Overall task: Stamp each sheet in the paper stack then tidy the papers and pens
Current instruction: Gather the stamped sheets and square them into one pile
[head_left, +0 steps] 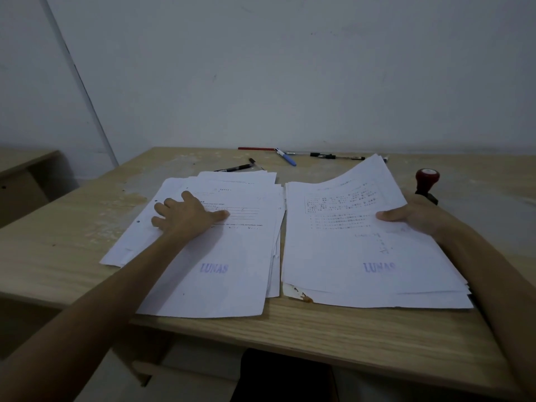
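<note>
A wooden table (pixel 333 329) bears two paper stacks (pixel 226 256), scattered pens (pixel 285 156) and a stamp (pixel 426 181).

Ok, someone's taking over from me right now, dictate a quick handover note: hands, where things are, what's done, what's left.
Left hand: flat, fingers spread, pressing on the left pile.
Right hand: grips the right edge of the right pile, thumb on top, far sheets lifted.
Stamp: upright on the desk, just beyond the right hand.
Pens: scattered along the far edge.
Done: top sheet of each pile shows a blue LUNAS mark.
Left: sheets underneath cannot be checked; square the piles, gather the pens.
</note>
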